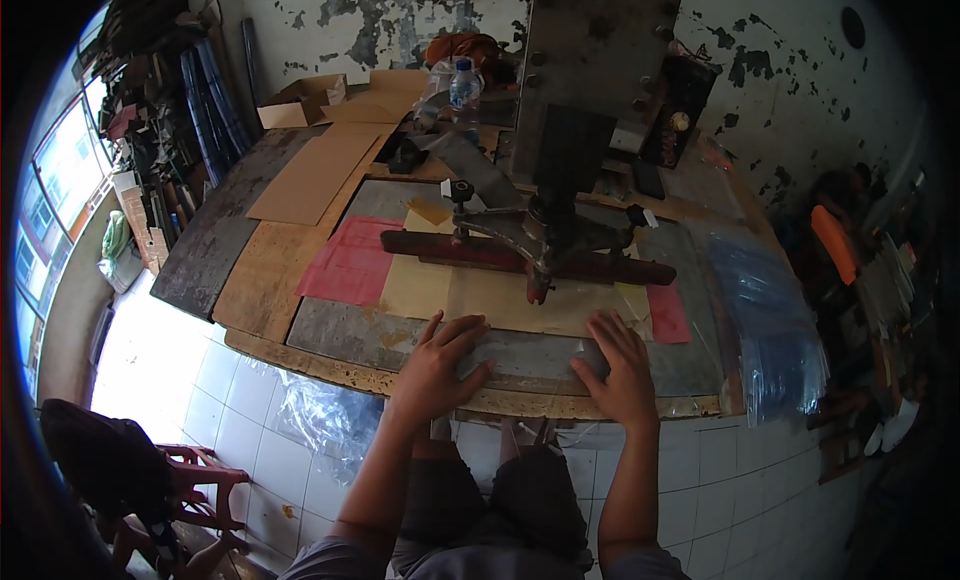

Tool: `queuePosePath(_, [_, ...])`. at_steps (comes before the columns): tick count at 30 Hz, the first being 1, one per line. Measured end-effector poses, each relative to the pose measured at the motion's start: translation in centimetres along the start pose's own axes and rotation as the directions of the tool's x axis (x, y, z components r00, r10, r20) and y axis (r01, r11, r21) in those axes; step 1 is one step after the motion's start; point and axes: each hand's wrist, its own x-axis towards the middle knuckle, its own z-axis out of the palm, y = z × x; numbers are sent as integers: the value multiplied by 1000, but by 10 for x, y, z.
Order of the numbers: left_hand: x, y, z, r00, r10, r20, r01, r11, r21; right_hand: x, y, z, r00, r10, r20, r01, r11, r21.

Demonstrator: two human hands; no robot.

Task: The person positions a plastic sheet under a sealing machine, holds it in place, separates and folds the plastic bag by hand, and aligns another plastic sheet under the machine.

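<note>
My left hand lies palm down at the front of the work table, fingers apart, its fingertips at the near edge of a yellowish sheet. My right hand rests likewise to the right, fingers spread, touching the same near edge. Between the hands, a shiny patch that looks like clear plastic covers the grey board. Just beyond my fingers, a dark red press bar hangs across the yellowish sheet, carried by a metal press head. Red sheet shows at the left, with more at the right.
The press column rises at the back. Brown cardboard and a water bottle are behind to the left. Clear plastic sleeves hang over the right edge. On the floor, left, stand a red stool and a person.
</note>
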Motion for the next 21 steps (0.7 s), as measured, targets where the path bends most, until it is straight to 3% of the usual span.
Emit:
queuePosePath(6, [1,3,-2,1000,11,-25,-10,1000,11,0,-8,-2,998,31,-63,-30,1000,7])
queuePosePath(15, [-4,3,-2,996,-60,-70,57,997,-46,-1,0,1,1000,-4,-21,4,1000,-18])
queuePosePath(21, [-4,-1,-2,996,-49,-70,47,998,-31,0,-11,-2,991,31,-129,-30,1000,9])
